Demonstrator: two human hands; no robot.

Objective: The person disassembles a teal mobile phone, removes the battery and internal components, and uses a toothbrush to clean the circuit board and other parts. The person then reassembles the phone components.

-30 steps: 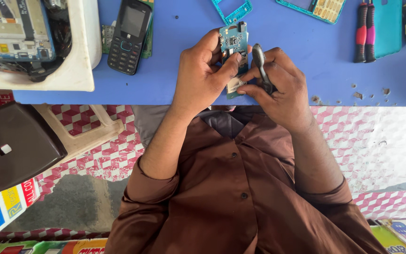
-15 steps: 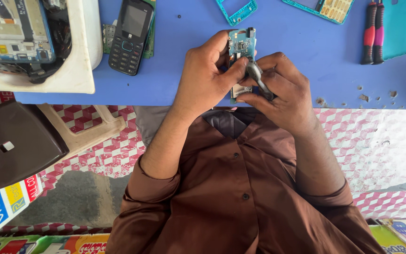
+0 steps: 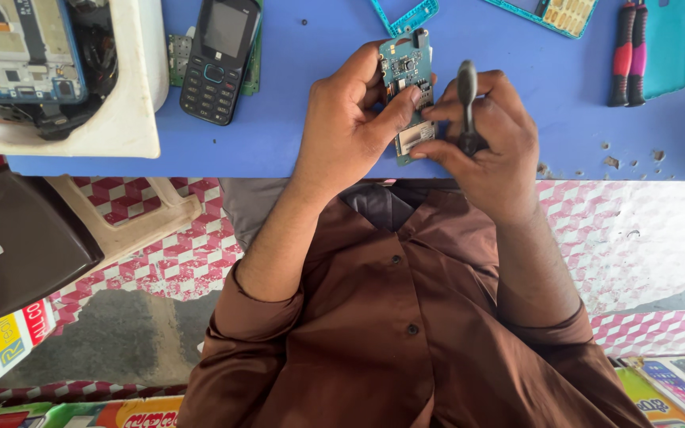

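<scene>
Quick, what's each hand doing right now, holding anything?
Left hand: closed on the small circuit board, thumb across it.
Right hand: closed on a dark tool handle, beside the board.

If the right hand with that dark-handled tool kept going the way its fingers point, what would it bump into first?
The right hand points its fingers toward the teal phone circuit board held in the left hand, and already seems to touch it, so probably that board first, though depth is unclear.

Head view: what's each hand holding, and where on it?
Left hand holds the phone circuit board by its side edges, thumb across the face. Right hand holds a dark-handled tool around its handle; its tip is hidden.
</scene>
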